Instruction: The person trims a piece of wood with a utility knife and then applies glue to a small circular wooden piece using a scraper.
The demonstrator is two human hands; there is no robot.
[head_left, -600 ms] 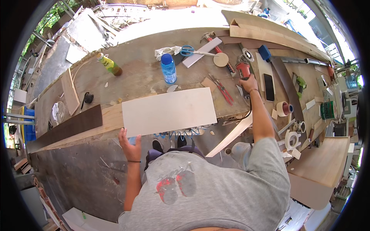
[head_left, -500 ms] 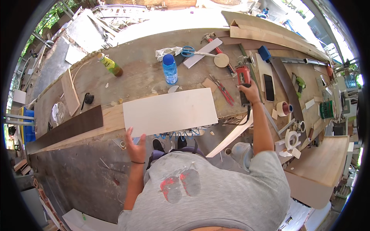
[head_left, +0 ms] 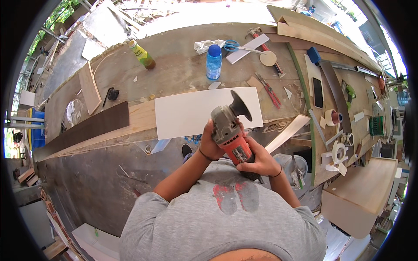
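Close to my chest I hold a red and grey angle grinder [head_left: 234, 141] with both hands. Its dark round disc [head_left: 241, 105] points up and away from me, over the white board [head_left: 183, 114]. My left hand [head_left: 210, 141] is closed around the grey gear head from the left side. On the right, my right hand [head_left: 260, 160] wraps the red body near its rear end. The white board lies flat along the near edge of the workbench [head_left: 174, 65], partly hidden behind the grinder.
Beyond the board stand a blue-capped bottle [head_left: 214, 65] and a yellow-labelled bottle [head_left: 141, 55]. Red-handled pliers [head_left: 270, 92], blue scissors [head_left: 233, 45] and a hammer [head_left: 278, 68] lie to the right. Farther right are a phone [head_left: 318, 93] and tape roll [head_left: 333, 117]. A bucket [head_left: 285, 163] stands below.
My right hand has brought the grinder from the right side of the bench to my chest. My left hand has left the white board's near edge and taken hold of the grinder's head.
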